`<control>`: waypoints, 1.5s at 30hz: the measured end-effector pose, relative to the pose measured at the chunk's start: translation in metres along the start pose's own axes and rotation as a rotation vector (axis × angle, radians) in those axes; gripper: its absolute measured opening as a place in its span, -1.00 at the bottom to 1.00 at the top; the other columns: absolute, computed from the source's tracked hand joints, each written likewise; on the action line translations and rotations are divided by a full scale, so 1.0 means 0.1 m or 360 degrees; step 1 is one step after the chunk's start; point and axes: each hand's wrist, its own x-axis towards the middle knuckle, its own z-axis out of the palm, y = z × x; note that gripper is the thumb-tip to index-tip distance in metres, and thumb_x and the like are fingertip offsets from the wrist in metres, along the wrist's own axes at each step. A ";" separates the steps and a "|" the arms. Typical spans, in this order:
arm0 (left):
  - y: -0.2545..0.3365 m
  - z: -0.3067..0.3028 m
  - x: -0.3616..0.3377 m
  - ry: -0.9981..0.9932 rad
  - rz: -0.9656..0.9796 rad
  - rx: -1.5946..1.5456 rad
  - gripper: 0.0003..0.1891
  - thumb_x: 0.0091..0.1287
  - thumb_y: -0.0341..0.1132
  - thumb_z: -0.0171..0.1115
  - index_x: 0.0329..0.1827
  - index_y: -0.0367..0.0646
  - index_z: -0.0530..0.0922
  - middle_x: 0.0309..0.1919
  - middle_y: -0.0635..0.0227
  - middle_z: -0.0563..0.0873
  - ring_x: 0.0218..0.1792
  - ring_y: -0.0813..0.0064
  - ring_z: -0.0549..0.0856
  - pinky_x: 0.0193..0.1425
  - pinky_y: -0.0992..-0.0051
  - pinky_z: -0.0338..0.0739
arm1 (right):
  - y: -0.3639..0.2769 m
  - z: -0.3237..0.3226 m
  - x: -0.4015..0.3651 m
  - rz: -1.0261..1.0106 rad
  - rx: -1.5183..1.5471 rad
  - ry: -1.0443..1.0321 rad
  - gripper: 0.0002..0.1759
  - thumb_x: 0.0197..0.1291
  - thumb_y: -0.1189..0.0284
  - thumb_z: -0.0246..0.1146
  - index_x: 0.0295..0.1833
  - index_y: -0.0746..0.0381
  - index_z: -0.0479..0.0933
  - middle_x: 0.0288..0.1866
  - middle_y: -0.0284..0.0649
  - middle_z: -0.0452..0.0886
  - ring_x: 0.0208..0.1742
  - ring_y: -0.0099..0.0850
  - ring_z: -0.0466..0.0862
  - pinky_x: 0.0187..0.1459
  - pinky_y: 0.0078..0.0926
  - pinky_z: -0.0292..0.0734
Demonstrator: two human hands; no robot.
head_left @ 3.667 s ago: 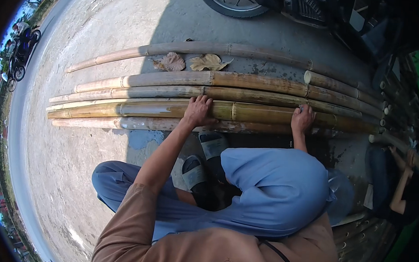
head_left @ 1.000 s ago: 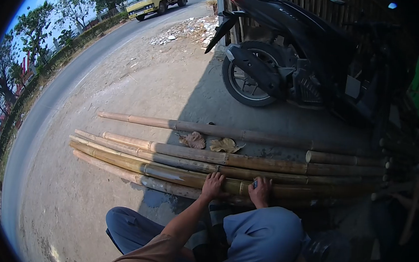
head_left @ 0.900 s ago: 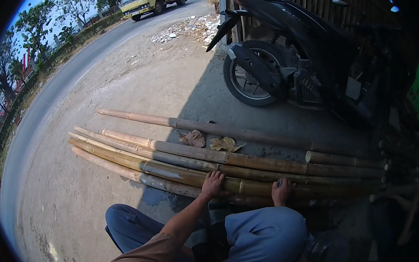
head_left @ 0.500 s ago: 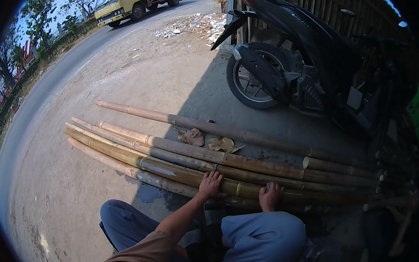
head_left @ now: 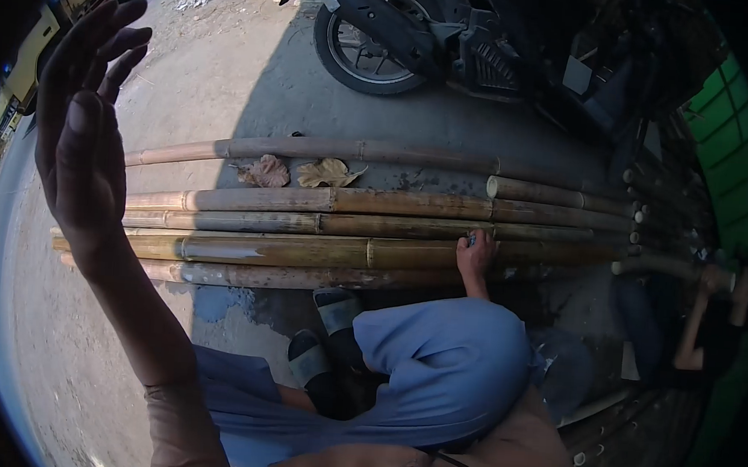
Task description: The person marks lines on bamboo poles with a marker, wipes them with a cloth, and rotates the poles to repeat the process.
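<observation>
My left hand [head_left: 84, 147] is raised high at the left of the head view, fingers stretched and slightly apart, with nothing in it. Near the middle, my right hand [head_left: 476, 257] rests on the thick yellow-brown bamboo pole [head_left: 287, 250]. Its fingers are closed around a small bluish object [head_left: 471, 239], only partly showing and too small to name. Several more bamboo poles lie roughly parallel on the ground, among them a thinner pole [head_left: 391, 227] just beyond and a paler pole [head_left: 337, 279] on my side. A separate pole [head_left: 311, 148] lies farther back.
Two dry leaves [head_left: 326, 172] lie between the poles. A black motorcycle [head_left: 437, 45] stands behind them. At the right, another person's hands [head_left: 718, 278] are at a bamboo piece [head_left: 659, 266]. A truck [head_left: 29, 58] is on the road at far left.
My left hand has lifted off the thick pole and swung up to the left. My right hand stays on the poles. The view has tilted down and shifted right.
</observation>
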 end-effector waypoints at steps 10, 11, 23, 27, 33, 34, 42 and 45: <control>1.53 -0.11 0.17 -0.0838 0.1324 -0.0088 -0.31 0.63 0.06 0.17 0.62 -0.28 0.39 0.49 0.01 0.60 0.49 0.12 0.59 0.64 0.07 0.37 | 0.14 0.08 0.07 0.0058 -0.0137 -0.0061 -0.74 0.18 0.33 0.30 -0.07 0.22 0.64 -0.01 0.02 0.69 0.14 0.11 0.68 0.55 0.36 0.32; 1.56 -0.06 0.14 -0.0858 0.1340 -0.0084 -0.31 0.63 0.06 0.16 0.62 -0.27 0.39 0.49 0.01 0.60 0.49 0.12 0.59 0.64 0.07 0.37 | 0.12 0.07 0.10 0.0073 -0.0148 -0.0058 -0.73 0.17 0.32 0.30 -0.06 0.22 0.64 0.00 0.01 0.70 0.15 0.11 0.67 0.55 0.35 0.33; 1.70 -0.05 0.13 -0.0890 0.1262 0.0012 -0.26 0.61 0.13 0.12 0.65 -0.24 0.34 0.50 -0.02 0.57 0.48 0.09 0.59 0.60 0.06 0.40 | 0.11 0.04 0.09 0.0049 -0.0109 -0.0091 -0.72 0.17 0.32 0.31 -0.06 0.24 0.62 -0.04 0.02 0.71 0.10 0.12 0.68 0.50 0.24 0.37; 1.64 0.02 -0.04 -0.0874 0.1234 0.0048 -0.24 0.61 0.16 0.11 0.66 -0.23 0.33 0.51 -0.03 0.56 0.48 0.08 0.59 0.59 0.06 0.41 | 0.15 0.09 0.08 -0.0012 -0.0121 -0.0021 -0.73 0.15 0.34 0.33 -0.08 0.25 0.62 -0.06 0.04 0.70 0.07 0.13 0.67 0.48 0.26 0.38; 1.67 0.05 0.01 -0.0880 0.1231 0.0050 -0.21 0.60 0.19 0.09 0.68 -0.21 0.31 0.51 -0.05 0.55 0.48 0.06 0.59 0.57 0.05 0.42 | 0.23 0.15 0.04 -0.0016 -0.0112 -0.0073 -0.76 0.13 0.36 0.31 -0.11 0.25 0.63 -0.11 0.03 0.69 0.04 0.15 0.68 0.44 0.29 0.40; 1.68 0.04 0.10 -0.0906 0.1216 0.0041 -0.21 0.60 0.20 0.09 0.68 -0.20 0.30 0.52 -0.05 0.55 0.48 0.06 0.59 0.57 0.05 0.42 | 0.23 0.12 0.07 -0.0020 -0.0094 -0.0060 -0.76 0.13 0.36 0.30 -0.11 0.25 0.63 -0.11 0.03 0.69 0.05 0.15 0.68 0.44 0.29 0.40; 1.76 0.06 0.16 -0.0864 0.1334 0.0089 -0.17 0.58 0.24 0.06 0.70 -0.18 0.27 0.52 -0.07 0.54 0.47 0.04 0.59 0.55 0.04 0.44 | 0.20 0.12 0.07 0.0037 -0.0127 -0.0058 -0.72 0.14 0.34 0.31 -0.06 0.24 0.64 0.00 0.04 0.71 0.12 0.11 0.69 0.52 0.28 0.37; 1.73 0.07 0.05 -0.0834 0.1344 0.0123 -0.16 0.58 0.26 0.05 0.71 -0.17 0.26 0.53 -0.08 0.53 0.47 0.03 0.59 0.54 0.04 0.45 | 0.13 0.03 0.05 0.0036 -0.0107 -0.0083 -0.73 0.16 0.34 0.31 -0.06 0.23 0.62 -0.05 0.01 0.68 0.11 0.09 0.68 0.53 0.29 0.36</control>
